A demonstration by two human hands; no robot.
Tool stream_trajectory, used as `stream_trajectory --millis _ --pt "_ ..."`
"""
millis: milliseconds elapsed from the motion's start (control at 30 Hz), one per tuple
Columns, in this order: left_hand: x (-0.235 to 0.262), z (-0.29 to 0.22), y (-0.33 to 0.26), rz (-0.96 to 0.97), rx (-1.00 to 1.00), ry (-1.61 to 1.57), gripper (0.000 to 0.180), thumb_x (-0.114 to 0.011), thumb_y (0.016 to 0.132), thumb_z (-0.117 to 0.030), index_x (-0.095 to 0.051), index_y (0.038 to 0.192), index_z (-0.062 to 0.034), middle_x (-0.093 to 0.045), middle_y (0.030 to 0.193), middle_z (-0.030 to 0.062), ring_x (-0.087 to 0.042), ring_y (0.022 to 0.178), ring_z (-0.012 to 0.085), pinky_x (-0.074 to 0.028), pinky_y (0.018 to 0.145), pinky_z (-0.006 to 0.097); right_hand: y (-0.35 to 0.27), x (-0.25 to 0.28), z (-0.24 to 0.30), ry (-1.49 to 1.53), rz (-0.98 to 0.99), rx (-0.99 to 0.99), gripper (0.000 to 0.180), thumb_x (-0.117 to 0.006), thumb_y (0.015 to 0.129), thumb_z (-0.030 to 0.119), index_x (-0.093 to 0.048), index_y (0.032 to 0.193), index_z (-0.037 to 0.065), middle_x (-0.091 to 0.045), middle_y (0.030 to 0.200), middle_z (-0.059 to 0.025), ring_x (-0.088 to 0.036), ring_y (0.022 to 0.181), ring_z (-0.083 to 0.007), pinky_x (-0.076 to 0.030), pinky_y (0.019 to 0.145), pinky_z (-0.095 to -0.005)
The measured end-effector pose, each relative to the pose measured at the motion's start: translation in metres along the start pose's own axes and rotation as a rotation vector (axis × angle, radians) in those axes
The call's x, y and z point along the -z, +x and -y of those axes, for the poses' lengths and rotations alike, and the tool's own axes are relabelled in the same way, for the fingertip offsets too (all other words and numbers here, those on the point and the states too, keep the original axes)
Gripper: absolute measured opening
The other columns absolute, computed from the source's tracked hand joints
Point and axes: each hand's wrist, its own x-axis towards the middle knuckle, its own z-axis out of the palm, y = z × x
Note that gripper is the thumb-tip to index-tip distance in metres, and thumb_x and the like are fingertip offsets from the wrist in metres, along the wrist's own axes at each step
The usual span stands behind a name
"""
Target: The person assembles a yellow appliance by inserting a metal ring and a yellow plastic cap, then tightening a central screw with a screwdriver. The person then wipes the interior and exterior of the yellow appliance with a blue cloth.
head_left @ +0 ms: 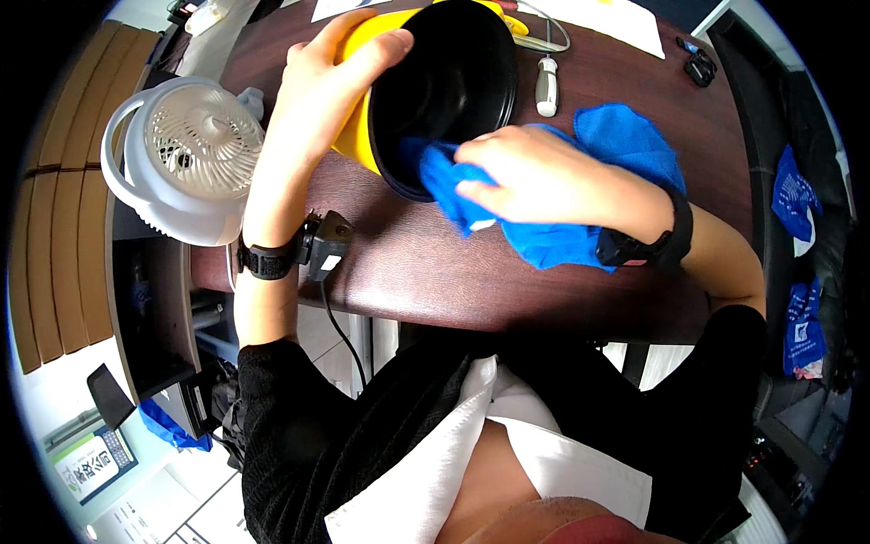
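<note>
A deep yellow pot with a black inside [450, 86] is tilted on its side on the table, its mouth turned toward me. My left hand [331, 86] grips it at the left, with the thumb over the rim and the fingers along the yellow outer wall. In my right hand [535, 177] is a blue cloth [630, 145], pressed to the lower edge of the mouth. Part of the cloth reaches into the dark inside, where its end is blurred. The rest hangs in folds under and behind my right wrist.
A white fan [195, 159] stands left of my left forearm. Beyond the cloth lies a grey-handled screwdriver [547, 88], near a thin cable. White paper [625, 27] and a small black object [700, 68] lie at the far right. From my left wrist device [328, 247] hangs a black cable.
</note>
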Motion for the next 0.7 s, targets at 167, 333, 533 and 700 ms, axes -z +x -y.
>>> stream_trajectory --millis 167,333,533,700 --pt "0.000 0.008 -0.005 -0.142 0.007 0.017 0.065 -0.062 0.078 -0.055 -0.062 0.123 -0.0081 -0.066 0.105 0.0201 -0.056 0.104 0.0319 -0.041 0.098 0.040 0.037 0.011 0.039 0.544 -0.294 0.033 0.032 -0.061 0.088 0.027 -0.061 0.080 -0.004 -0.062 0.067 -0.0181 -0.063 0.057 -0.0247 -0.050 0.056 -0.0345" --pt "-0.002 -0.003 -0.014 -0.109 0.183 -0.126 0.064 -0.059 0.081 -0.057 -0.058 0.129 -0.0149 -0.058 0.115 0.0243 -0.051 0.110 0.0379 -0.040 0.098 0.041 0.050 0.016 0.025 0.749 -0.469 0.041 0.032 -0.060 0.092 0.029 -0.065 0.092 -0.002 -0.062 0.071 -0.0040 -0.058 0.064 -0.0087 -0.048 0.058 -0.0244" --pt "-0.004 -0.003 -0.012 -0.103 0.124 0.095 0.066 -0.052 0.084 -0.065 -0.058 0.129 -0.0166 -0.059 0.109 0.0256 -0.049 0.107 0.0377 -0.038 0.098 0.042 0.047 0.013 0.014 0.903 -0.632 0.062 0.031 -0.058 0.094 0.027 -0.062 0.102 -0.002 -0.064 0.081 -0.0035 -0.060 0.072 -0.0094 -0.049 0.066 -0.0249" --pt "-0.008 -0.004 -0.011 -0.100 0.164 0.191 0.069 -0.048 0.086 -0.069 -0.057 0.130 -0.0166 -0.059 0.109 0.0265 -0.047 0.108 0.0381 -0.038 0.098 0.043 0.051 0.013 0.014 0.437 -0.808 0.149 0.026 -0.059 0.092 0.023 -0.060 0.101 -0.002 -0.065 0.079 -0.0171 -0.066 0.070 -0.0206 -0.051 0.062 -0.0301"
